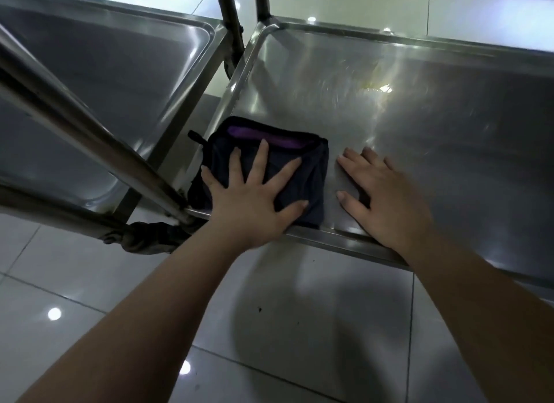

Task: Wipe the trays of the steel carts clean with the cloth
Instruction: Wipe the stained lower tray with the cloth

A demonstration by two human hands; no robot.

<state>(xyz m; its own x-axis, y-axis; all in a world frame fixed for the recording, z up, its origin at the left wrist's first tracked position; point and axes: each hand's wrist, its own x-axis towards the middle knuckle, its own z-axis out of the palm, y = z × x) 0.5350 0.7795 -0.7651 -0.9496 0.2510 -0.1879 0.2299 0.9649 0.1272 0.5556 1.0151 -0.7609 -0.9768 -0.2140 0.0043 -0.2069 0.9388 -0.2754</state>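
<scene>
Wiped the near left corner of the right tray (419, 126).
Pressed the folded cloth (311, 174) there under the left hand (254, 192), fingers spread; rested the right hand (386, 192) flat alongside, fingers apart; likely needed a push toward the yellowish smear (371, 84).

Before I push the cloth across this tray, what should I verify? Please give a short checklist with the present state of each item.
1. Cloth folded and flat on the tray: ok.
2. Left hand pressing the cloth with spread fingers: ok.
3. Path to the right free: not ok, the right hand lies flat on the tray beside the cloth.
4. Yellowish smear farther in wiped: not ok.
5. Neighbouring tray clean: cannot tell, glare.
</scene>
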